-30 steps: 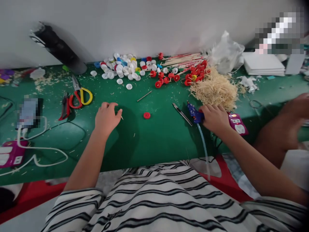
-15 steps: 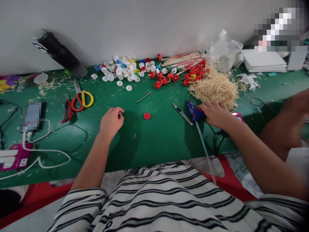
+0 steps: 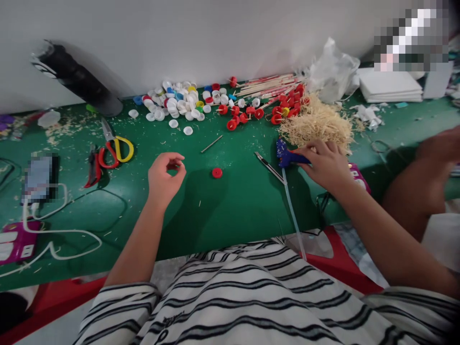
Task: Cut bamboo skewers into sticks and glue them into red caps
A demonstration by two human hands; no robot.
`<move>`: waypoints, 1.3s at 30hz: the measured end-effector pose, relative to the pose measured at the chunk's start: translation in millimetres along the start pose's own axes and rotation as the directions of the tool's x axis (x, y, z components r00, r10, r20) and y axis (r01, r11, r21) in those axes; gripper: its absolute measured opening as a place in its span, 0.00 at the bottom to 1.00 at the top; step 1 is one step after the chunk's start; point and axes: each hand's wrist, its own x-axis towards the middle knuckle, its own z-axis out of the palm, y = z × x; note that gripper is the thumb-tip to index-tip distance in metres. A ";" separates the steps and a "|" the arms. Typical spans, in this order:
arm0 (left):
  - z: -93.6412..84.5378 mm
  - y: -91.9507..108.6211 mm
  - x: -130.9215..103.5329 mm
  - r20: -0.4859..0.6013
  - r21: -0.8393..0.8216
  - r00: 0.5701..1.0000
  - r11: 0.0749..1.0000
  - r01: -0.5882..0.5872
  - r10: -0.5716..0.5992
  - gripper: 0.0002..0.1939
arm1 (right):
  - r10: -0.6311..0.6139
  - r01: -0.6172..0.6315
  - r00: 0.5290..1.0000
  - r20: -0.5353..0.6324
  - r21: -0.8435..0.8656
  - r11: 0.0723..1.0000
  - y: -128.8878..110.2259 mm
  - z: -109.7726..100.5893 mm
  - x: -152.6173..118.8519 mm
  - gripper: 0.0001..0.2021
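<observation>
My right hand (image 3: 325, 163) is closed around the handle of a blue hot glue gun (image 3: 285, 154), its nozzle pointing away from me and a long clear glue stick (image 3: 293, 213) trailing from its back. My left hand (image 3: 167, 175) hovers over the green table with thumb and forefinger curled into a ring; anything small at the fingertips is too tiny to make out. Between the hands lies a red bottle cap (image 3: 217, 173) with a small hole in its middle. A box cutter (image 3: 269, 167) rests beside the glue gun, and a thin metal rod (image 3: 212, 144) lies farther back.
Many loose caps (image 3: 179, 103), red caps on sticks (image 3: 251, 114), thin sticks (image 3: 266, 86) and a straw-like heap (image 3: 319, 122) line the back. Scissors (image 3: 114, 143), red-handled pliers (image 3: 94, 165) and a phone (image 3: 39, 177) lie left. Another person's arm (image 3: 413, 177) is at right.
My right hand has shifted its grip on the glue gun, turning the gun slightly and moving it a little away from me. My left thumb and forefinger have opened into a wider ring.
</observation>
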 end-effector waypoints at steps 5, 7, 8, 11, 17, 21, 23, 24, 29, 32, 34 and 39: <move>13.9 5.2 5.2 -0.015 -0.251 0.994 0.963 0.100 -0.107 0.11 | 0.046 -0.045 0.999 0.007 -0.041 0.998 -8.6 3.6 -12.7 0.20; 18.1 4.5 7.6 -0.024 -0.308 0.989 0.943 0.130 -0.144 0.12 | 0.045 -0.039 0.997 0.066 -0.090 0.995 -10.8 2.7 -20.7 0.24; 20.0 4.2 8.9 -0.027 -0.332 0.987 0.933 0.140 -0.158 0.12 | 0.049 -0.040 0.994 0.093 -0.098 0.994 -11.1 2.2 -24.3 0.25; 25.2 6.9 12.3 -0.030 -0.404 0.986 0.904 0.138 -0.164 0.12 | 0.050 -0.043 0.988 0.144 -0.056 0.998 -7.5 2.9 -29.8 0.26; 36.7 21.7 12.9 0.034 -0.521 0.998 0.851 0.065 -0.055 0.10 | 0.003 -0.007 0.992 0.124 0.027 1.000 10.7 10.9 -21.8 0.26; 45.9 22.1 8.9 0.096 -0.577 0.995 0.816 0.032 0.028 0.09 | -0.017 0.018 0.996 0.090 -0.012 1.000 13.7 12.8 -19.1 0.26; 50.0 20.8 6.3 0.102 -0.582 0.993 0.813 0.005 0.067 0.07 | -0.031 0.033 0.997 0.077 -0.027 0.999 12.1 12.6 -20.3 0.26; 51.7 20.4 5.0 0.100 -0.572 0.991 0.820 -0.015 0.088 0.07 | -0.037 0.040 0.997 0.073 -0.029 0.999 10.8 12.2 -21.2 0.26; 58.7 18.5 0.9 0.087 -0.509 0.976 0.851 -0.131 0.202 0.03 | -0.039 0.040 0.999 0.034 -0.015 0.999 2.8 6.8 -22.6 0.23; 61.7 14.6 -0.3 0.117 -0.520 0.974 0.847 -0.106 0.194 0.02 | -0.011 0.011 1.000 -0.003 -0.004 1.000 -3.0 0.4 -20.3 0.21; 62.9 11.3 -1.0 0.140 -0.525 0.972 0.846 -0.089 0.189 0.03 | -0.001 0.001 0.999 -0.035 0.002 1.000 -7.6 -4.6 -17.8 0.19; 63.9 6.6 -2.2 0.158 -0.467 0.955 0.871 -0.153 0.252 0.03 | -0.038 0.046 0.989 -0.142 0.058 0.997 -31.7 -13.7 -6.2 0.17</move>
